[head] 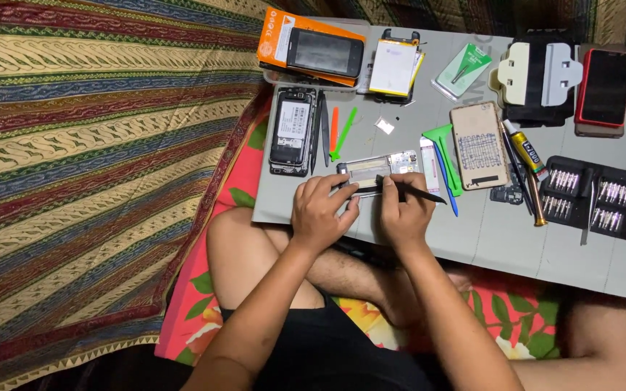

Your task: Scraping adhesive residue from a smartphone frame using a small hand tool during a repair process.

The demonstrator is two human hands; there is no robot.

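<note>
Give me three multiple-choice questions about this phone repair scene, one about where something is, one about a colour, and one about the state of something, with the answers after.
1. Where does the orange box lie?
A. at the far left corner of the grey mat
B. on the person's lap
C. on the bit set

2. What colour is the case of the phone at the far right?
A. green
B. red
C. white

3. What does the right hand hold?
A. nothing
B. a glue tube
C. a thin black tool

Answers:
1 A, the box sits at the mat's far left corner, with a dark phone on top.
2 B, a red rim frames its dark screen.
3 C, the fingers close on the tool, beside the left hand on the opened phone.
</note>
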